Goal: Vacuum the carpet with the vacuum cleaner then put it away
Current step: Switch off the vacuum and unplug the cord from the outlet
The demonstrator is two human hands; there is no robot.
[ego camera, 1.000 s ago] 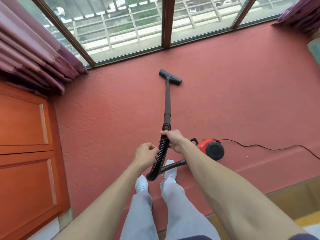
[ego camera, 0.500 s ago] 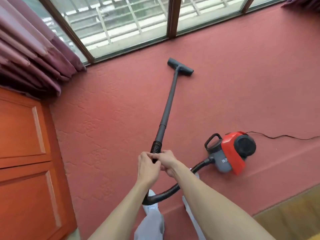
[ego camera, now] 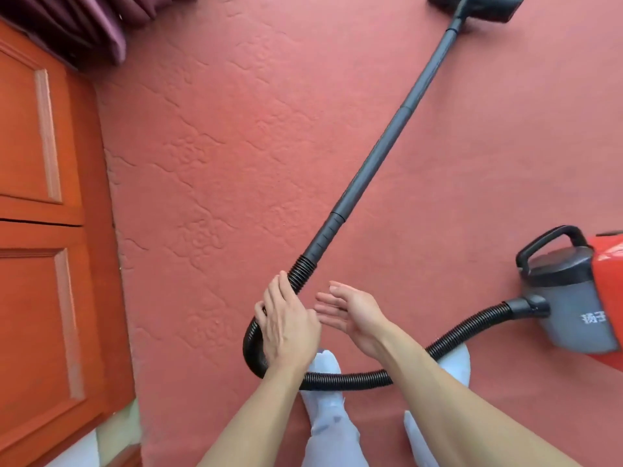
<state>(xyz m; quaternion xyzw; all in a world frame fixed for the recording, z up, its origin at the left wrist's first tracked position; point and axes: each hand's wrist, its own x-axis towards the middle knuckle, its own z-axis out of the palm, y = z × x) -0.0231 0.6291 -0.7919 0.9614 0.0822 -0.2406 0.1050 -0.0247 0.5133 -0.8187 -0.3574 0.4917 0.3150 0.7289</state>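
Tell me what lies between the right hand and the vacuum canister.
Only bare red carpet between right hand and canister; the hose curves just below, in the head view.

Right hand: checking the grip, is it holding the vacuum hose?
No, the right hand is open with straight fingers, apart from the hose; the left hand is on it.

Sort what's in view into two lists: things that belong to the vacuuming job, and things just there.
Belongs to the job:
- red and grey canister vacuum cleaner
- black ribbed hose
- long black wand
- black floor nozzle
- red textured carpet
- left hand, on the hose
- right hand, open

Just there:
- orange wooden cabinet doors
- purple curtain
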